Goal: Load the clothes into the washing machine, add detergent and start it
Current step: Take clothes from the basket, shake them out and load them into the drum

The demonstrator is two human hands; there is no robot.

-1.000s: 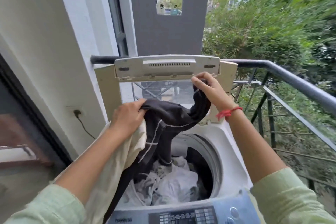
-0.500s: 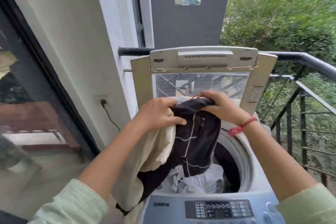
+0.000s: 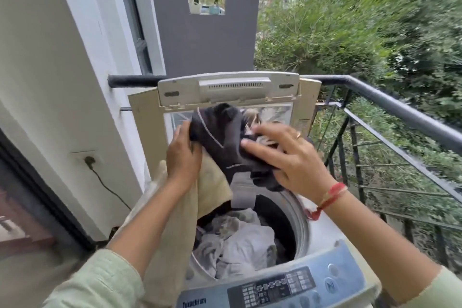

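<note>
A top-loading washing machine [image 3: 322, 235] stands in front of me with its lid [image 3: 228, 89] raised. Pale clothes [image 3: 240, 245] lie in its drum. Over the drum opening hangs a dark garment with thin light piping [image 3: 220, 137]. My left hand [image 3: 183, 155] grips its left side and also holds a cream cloth [image 3: 212, 182] that drapes over my left forearm. My right hand [image 3: 287, 162] has its fingers spread and rests against the dark garment's right side. The control panel [image 3: 280, 287] is at the near edge.
A black balcony railing [image 3: 400, 112] runs behind and to the right of the machine, with bushes beyond. A white wall with a plugged-in socket [image 3: 87, 159] is on the left. A dark door frame [image 3: 37, 195] stands at the lower left.
The dark garment went from stretched out between both hands to bunched over the drum. My right hand opened its fingers and now lies flat against the cloth.
</note>
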